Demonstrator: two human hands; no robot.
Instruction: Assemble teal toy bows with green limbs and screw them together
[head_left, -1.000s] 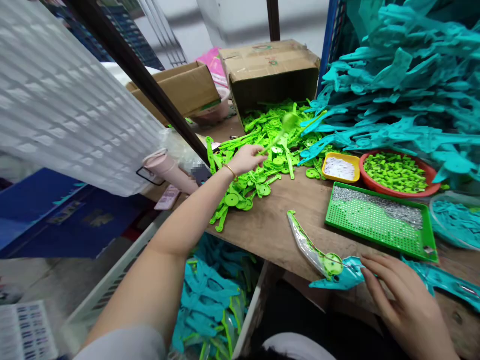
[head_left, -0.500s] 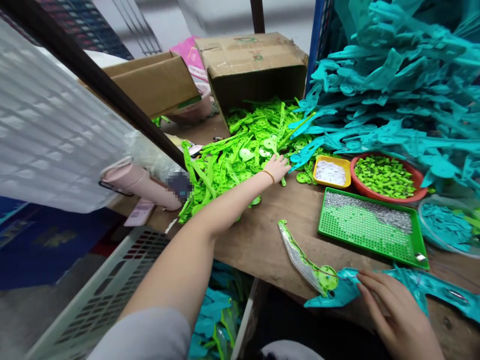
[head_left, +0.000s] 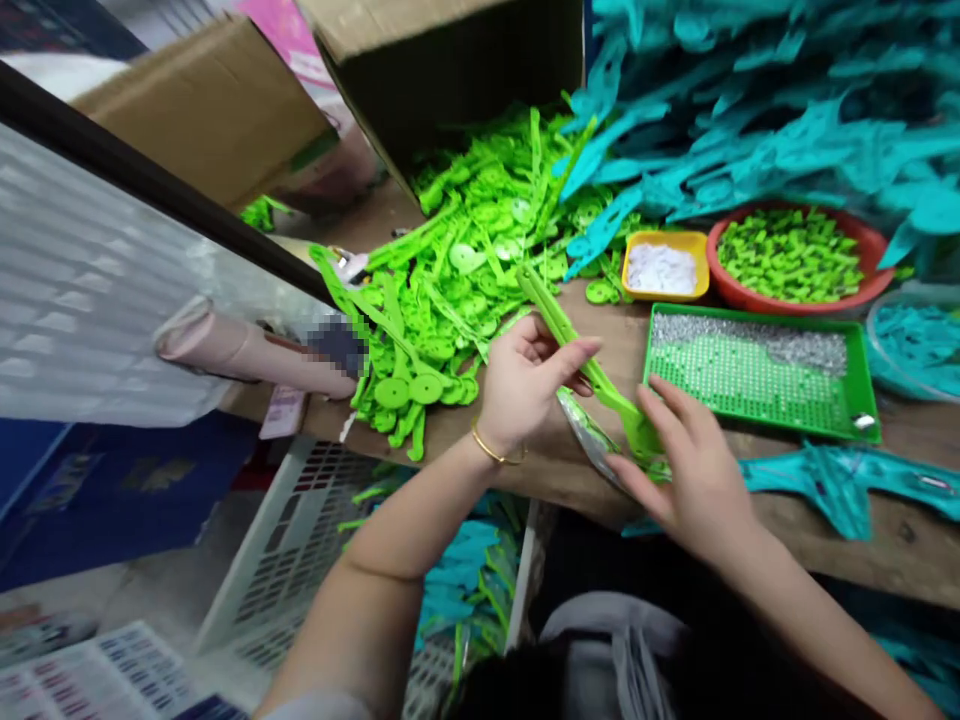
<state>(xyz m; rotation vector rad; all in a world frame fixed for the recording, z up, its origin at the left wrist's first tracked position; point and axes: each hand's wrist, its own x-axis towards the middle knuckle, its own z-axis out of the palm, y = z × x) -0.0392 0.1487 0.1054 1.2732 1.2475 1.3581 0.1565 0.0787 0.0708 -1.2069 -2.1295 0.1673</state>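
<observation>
My left hand (head_left: 521,380) pinches a long lime-green plastic part (head_left: 574,345) between thumb and fingers, tilted above the worktable. At its wider lower end is my right hand (head_left: 694,465), with thumb and fingers on either side of it. Under the held part lies another green piece with a clear cover (head_left: 589,435), partly hidden by my hands. A teal plastic part (head_left: 840,480) rests on the table right of my right hand, and its near end is mostly covered.
Loose green parts (head_left: 465,260) heap before an open cardboard box (head_left: 450,70). Teal parts (head_left: 787,150) pile at right. Nearby are a yellow tray (head_left: 705,275), a red bowl (head_left: 795,300), a green tray (head_left: 757,405) of small metal pieces, and a pink bottle (head_left: 255,350). A pale crate (head_left: 300,500) stands below.
My left hand has come back from the green heap with a long green part. My right hand has left the teal part and moved up to the green part's lower end. The view has shifted down.
</observation>
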